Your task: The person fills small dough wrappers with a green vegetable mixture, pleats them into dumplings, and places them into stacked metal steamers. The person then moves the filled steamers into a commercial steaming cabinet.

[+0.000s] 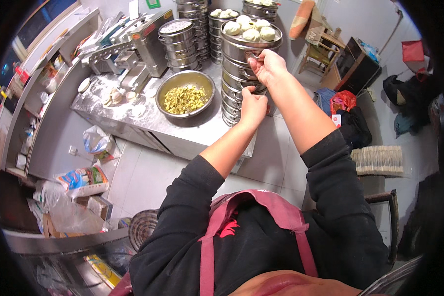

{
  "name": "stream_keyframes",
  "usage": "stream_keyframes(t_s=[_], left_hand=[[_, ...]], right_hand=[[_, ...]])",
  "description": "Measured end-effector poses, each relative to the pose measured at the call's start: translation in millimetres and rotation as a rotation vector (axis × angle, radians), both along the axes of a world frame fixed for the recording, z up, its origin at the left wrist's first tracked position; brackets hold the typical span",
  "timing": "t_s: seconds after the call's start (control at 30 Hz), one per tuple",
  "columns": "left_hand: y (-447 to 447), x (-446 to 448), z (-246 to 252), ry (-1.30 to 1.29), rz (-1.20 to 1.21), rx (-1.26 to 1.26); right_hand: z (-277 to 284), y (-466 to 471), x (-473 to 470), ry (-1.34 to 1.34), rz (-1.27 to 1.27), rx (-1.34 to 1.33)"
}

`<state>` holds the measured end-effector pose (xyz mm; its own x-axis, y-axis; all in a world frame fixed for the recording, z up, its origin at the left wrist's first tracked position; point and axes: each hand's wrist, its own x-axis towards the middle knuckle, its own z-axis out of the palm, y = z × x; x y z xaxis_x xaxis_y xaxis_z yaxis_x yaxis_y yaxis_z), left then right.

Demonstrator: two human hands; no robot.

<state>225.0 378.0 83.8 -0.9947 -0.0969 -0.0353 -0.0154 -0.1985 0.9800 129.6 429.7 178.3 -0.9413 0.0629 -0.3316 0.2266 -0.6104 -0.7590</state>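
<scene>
A tall stack of round metal steamer tiers [232, 82] stands at the right end of the metal worktable. Several pleated white buns [251, 35] sit on its top tier. My right hand [269, 67] is at the front of an upper tier, its fingers at the side handle [251, 55]. Lower down, my left hand [254, 105] is curled against the front of the stack; whether its fingers grip a handle is hidden. A wide metal bowl [162, 107] to the left holds chopped yellow-green filling [185, 99].
More steamer stacks [177, 44] stand behind the bowl. A dough machine [148, 40] occupies the back left of the floured worktable [203, 135]. Pieces of dough [114, 97] lie before it. A printed sack [87, 181] rests on the floor at left; a chair [320, 55] stands beyond the stack.
</scene>
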Motion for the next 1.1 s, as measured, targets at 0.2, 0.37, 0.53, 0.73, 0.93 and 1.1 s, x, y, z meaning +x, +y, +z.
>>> stream_keyframes(t_s=[0.2,0.37,0.53,0.73,0.93,1.1], left_hand=[[6,1,-15,0.116,-0.064,-0.061],[4,0,0,0.418,0.259,-0.141],[-91,-113,62,0.441,0.645,0.113],[-115,-173,62,0.165,0.215,0.375],[-93,-168,56,0.239,0.270,0.411],[-85,-165,70,0.162,0.214,0.405]], right_hand=[[-9,1,3,0.010,-0.035,-0.002],[-4,-1,6,-0.045,-0.042,-0.033],[-6,32,18,0.009,0.239,0.040],[9,108,-57,0.529,-0.139,0.844],[-10,86,-128,0.600,0.304,0.372],[-44,75,-133,0.705,0.054,0.553]])
